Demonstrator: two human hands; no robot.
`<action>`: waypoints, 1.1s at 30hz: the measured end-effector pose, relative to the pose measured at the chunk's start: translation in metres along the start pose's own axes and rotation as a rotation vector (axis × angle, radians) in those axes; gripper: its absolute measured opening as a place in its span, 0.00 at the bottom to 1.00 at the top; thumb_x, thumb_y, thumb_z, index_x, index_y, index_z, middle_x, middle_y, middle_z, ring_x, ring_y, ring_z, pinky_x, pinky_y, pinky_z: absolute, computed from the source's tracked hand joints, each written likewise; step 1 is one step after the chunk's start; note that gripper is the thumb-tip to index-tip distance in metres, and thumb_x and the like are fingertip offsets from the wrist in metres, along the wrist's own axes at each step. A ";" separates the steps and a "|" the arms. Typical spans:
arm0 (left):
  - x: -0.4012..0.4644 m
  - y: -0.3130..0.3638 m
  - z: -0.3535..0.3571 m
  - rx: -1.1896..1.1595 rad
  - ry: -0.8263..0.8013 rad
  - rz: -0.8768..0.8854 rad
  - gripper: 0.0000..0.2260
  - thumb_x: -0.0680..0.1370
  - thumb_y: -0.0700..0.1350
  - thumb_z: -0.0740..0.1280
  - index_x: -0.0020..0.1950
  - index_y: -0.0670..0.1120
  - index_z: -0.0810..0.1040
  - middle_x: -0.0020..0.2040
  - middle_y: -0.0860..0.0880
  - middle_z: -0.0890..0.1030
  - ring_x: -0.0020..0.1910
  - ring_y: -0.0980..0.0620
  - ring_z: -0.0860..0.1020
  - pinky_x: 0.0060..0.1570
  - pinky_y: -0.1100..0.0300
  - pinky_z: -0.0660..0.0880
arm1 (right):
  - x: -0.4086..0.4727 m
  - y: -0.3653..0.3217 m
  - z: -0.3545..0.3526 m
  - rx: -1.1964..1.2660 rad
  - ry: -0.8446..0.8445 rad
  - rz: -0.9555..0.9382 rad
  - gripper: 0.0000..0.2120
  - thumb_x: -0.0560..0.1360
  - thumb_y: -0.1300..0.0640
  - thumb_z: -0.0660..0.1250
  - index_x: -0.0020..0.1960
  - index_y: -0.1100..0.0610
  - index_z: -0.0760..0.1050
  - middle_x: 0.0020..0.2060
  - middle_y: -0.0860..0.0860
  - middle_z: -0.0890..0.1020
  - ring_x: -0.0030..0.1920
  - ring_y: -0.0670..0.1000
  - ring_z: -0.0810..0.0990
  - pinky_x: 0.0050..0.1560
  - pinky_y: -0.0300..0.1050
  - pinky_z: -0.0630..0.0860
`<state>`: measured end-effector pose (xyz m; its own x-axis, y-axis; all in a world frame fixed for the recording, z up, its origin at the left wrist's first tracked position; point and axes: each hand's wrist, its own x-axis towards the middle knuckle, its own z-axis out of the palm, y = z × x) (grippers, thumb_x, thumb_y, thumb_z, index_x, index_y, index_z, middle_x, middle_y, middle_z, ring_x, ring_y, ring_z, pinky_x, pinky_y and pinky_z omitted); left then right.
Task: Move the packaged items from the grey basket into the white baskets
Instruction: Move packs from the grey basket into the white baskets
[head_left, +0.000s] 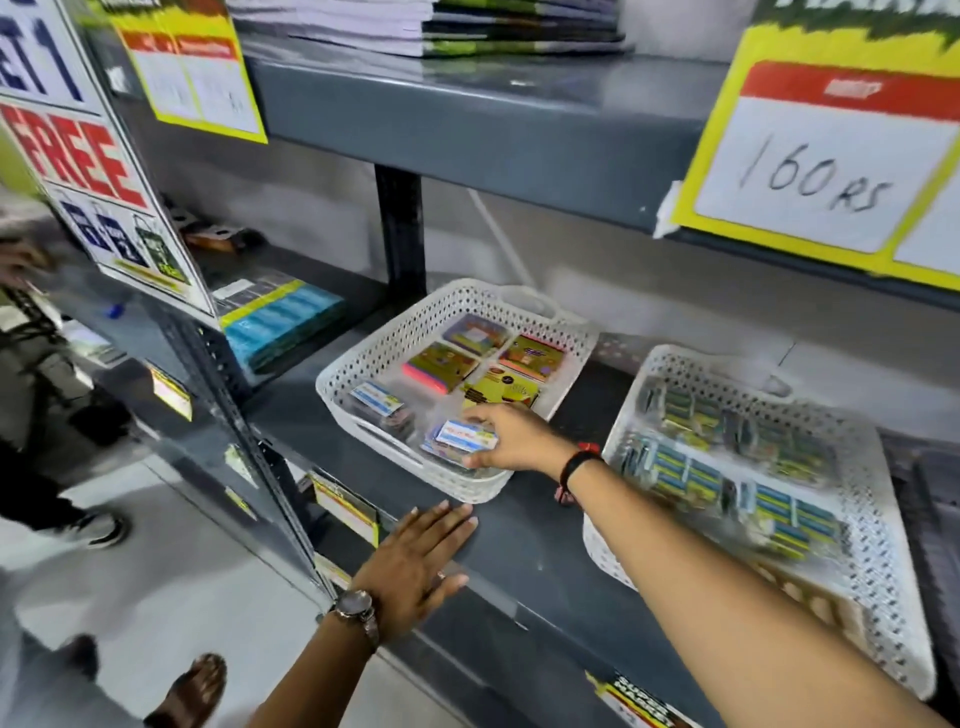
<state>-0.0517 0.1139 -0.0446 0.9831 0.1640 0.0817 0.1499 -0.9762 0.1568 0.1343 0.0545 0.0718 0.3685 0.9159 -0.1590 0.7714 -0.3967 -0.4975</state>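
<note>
Two white perforated baskets stand on a grey shelf. The left white basket (363, 364) holds several small colourful packs and a clear pack with a blue-white label (376, 399). My right hand (511, 439) reaches into its near right corner, fingers closed around another blue-white labelled pack (462, 436). The right white basket (878, 525) is filled with several clear packs of blue and green items (727, 467). My left hand (415, 566) lies flat and open on the shelf's front edge, holding nothing. No grey basket is in view.
An upper shelf (467, 114) with stacked books overhangs the baskets, with yellow price signs (826, 166) hanging from it. A dark upright post (397, 228) stands behind the left basket. A blue box stack (283, 325) sits at left. Another person's legs (62, 493) stand on the floor.
</note>
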 end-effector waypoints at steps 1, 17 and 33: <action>0.000 0.000 0.002 -0.001 0.001 -0.001 0.26 0.79 0.59 0.41 0.70 0.48 0.62 0.68 0.49 0.70 0.68 0.53 0.60 0.68 0.60 0.44 | 0.001 0.001 0.001 -0.008 -0.014 0.003 0.29 0.68 0.54 0.73 0.66 0.61 0.70 0.64 0.57 0.76 0.63 0.56 0.74 0.60 0.44 0.70; -0.002 0.004 0.002 0.086 0.025 0.017 0.27 0.78 0.62 0.40 0.74 0.51 0.44 0.68 0.47 0.70 0.68 0.49 0.59 0.69 0.58 0.37 | 0.019 0.000 0.011 0.065 -0.050 0.023 0.23 0.71 0.57 0.70 0.64 0.60 0.72 0.61 0.57 0.79 0.60 0.56 0.77 0.63 0.51 0.73; 0.034 0.092 0.000 -0.011 0.050 0.314 0.29 0.79 0.61 0.44 0.69 0.42 0.64 0.68 0.44 0.69 0.69 0.51 0.59 0.71 0.62 0.41 | -0.218 0.144 -0.099 -0.031 0.750 0.496 0.13 0.75 0.60 0.63 0.56 0.65 0.78 0.57 0.64 0.80 0.58 0.62 0.79 0.59 0.50 0.71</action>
<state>-0.0046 0.0295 -0.0277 0.9746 -0.1383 0.1764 -0.1618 -0.9787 0.1262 0.2164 -0.2083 0.1198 0.8964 0.3628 0.2545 0.4430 -0.7476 -0.4948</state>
